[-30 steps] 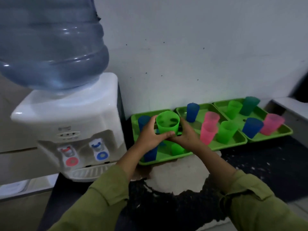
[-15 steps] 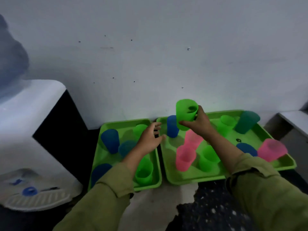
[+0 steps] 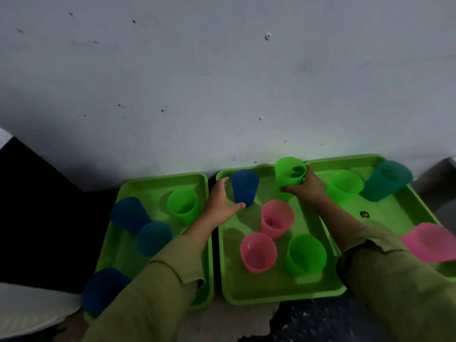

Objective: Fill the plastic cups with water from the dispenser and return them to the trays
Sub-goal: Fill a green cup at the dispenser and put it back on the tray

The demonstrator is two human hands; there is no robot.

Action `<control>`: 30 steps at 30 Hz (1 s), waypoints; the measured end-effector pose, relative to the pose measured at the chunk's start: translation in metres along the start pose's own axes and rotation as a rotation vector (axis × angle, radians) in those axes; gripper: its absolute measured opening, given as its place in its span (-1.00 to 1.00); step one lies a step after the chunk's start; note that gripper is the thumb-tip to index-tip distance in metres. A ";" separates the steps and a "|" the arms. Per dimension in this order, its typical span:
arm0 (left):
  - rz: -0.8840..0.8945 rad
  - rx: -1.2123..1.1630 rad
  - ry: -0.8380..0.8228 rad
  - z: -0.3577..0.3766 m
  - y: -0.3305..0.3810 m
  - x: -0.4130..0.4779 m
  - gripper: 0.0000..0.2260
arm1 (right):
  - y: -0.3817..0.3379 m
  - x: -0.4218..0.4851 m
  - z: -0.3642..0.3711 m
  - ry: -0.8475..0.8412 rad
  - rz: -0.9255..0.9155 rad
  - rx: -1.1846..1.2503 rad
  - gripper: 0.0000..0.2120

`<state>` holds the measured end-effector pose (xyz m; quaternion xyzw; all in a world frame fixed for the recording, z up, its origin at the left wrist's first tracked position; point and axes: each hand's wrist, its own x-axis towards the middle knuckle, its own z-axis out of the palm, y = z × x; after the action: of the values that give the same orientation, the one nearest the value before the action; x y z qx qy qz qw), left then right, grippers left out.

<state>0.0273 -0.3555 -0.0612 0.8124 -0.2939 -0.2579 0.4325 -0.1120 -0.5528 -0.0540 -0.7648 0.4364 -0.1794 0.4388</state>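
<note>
My right hand point(image 3: 304, 187) grips a bright green cup point(image 3: 288, 172) at the back of the middle green tray point(image 3: 281, 291), close to the wall. Whether the cup's base touches the tray is hidden by my fingers. My left hand point(image 3: 220, 203) hovers with spread fingers beside a blue cup point(image 3: 244, 186), its thumb near the cup's base, holding nothing. Two pink cups point(image 3: 277, 218) point(image 3: 257, 251) and another green cup point(image 3: 306, 254) stand in the same tray.
The left tray point(image 3: 128, 243) holds several blue and teal cups and a green one point(image 3: 183, 204). The right tray point(image 3: 399, 211) carries a green, a teal point(image 3: 386, 180) and a pink cup point(image 3: 430, 243). The dispenser's white edge point(image 3: 27, 307) shows at bottom left.
The view swung right, away from the dispenser. My right hand carried the green cup to the back of the middle tray and lowered it. My left hand let go and moved beside the blue cup.
</note>
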 end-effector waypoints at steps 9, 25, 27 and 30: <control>0.020 0.068 0.048 0.019 -0.002 0.030 -0.14 | 0.024 0.013 0.012 -0.046 0.014 0.016 -0.16; 0.079 -0.007 0.158 0.015 0.022 0.015 -0.31 | 0.012 -0.012 0.003 0.004 0.005 0.013 -0.24; 0.104 -0.039 0.184 0.007 0.029 0.007 -0.32 | 0.004 -0.019 -0.002 0.062 -0.011 -0.007 -0.24; 0.155 -0.117 0.212 -0.013 0.039 -0.014 -0.35 | -0.016 -0.037 -0.009 0.154 -0.051 -0.064 -0.30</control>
<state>0.0167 -0.3559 -0.0192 0.7834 -0.2931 -0.1531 0.5262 -0.1304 -0.5227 -0.0323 -0.7733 0.4547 -0.2348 0.3744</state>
